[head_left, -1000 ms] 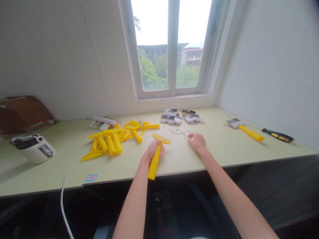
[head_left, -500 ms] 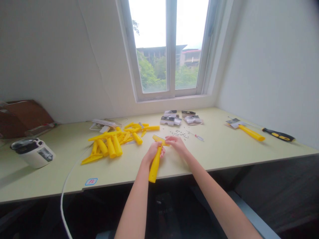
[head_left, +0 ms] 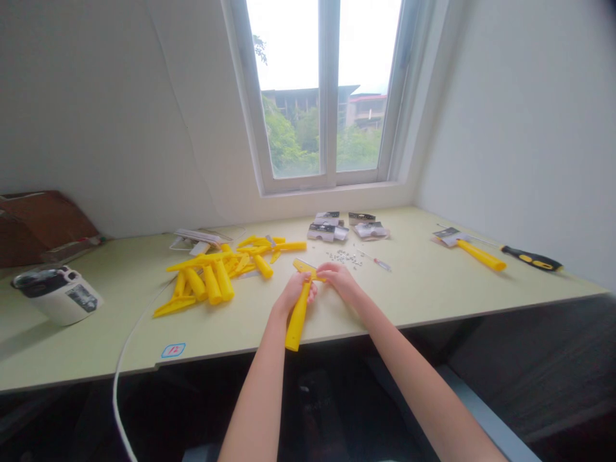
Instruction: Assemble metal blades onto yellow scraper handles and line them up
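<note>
left hand [head_left: 290, 292] grips yellow scraper [head_left: 298, 321], right hand [head_left: 339, 280] touching its head [head_left: 305, 267]

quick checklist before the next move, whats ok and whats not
1. Left hand gripping the yellow scraper: ok.
2. Right hand at the scraper's head: ok.
3. Small metal pieces uncovered, just beyond the right hand: ok.
4. Small screwdriver in hand: not ok, it lies on the table.
5. Anything pinched in the right fingers: cannot tell, too small or hidden.
</note>
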### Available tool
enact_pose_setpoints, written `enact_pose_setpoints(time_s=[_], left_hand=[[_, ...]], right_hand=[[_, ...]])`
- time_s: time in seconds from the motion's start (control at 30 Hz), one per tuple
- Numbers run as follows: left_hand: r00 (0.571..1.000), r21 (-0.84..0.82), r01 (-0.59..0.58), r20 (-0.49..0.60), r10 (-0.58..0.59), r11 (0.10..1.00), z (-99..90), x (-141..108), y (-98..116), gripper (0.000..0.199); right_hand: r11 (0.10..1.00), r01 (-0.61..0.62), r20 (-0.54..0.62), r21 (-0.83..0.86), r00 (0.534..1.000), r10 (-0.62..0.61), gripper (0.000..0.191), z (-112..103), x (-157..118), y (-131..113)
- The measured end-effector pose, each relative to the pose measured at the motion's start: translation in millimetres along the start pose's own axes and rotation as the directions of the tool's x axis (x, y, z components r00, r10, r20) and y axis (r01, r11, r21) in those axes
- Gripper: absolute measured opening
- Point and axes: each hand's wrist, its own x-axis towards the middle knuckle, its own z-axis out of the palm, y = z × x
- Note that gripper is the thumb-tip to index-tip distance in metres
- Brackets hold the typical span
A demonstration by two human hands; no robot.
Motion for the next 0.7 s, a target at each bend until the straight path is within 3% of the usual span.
enact_pose_setpoints(time_s=[0.27, 0.47, 0.7], left_hand=[[1.0, -0.015, -0.003, 0.02, 0.003, 1.0, -1.0, 1.1, -1.3, 0.022], [0.999, 0.004, -0.03, 0.022, 0.029, 1.0, -2.2, 1.5, -1.2, 0.031], [0.998, -0.031, 0.016, -0.055, -0.017, 0.999, 4.4, 1.1, -0.3, 0.025]], right_hand=[[0.986, -0.077, 0.07, 0.15, 0.995, 0.067, 0.031, -0.4, -0.7, -3.6], [0.964, -0.163, 0.066, 0.209, 0.986, 0.152, 0.012, -7.7, -2.3, -3.5], [0.974, -0.144, -0.015, 0.177, 0.989, 0.149, 0.011, -5.9, -2.5, -0.9]])
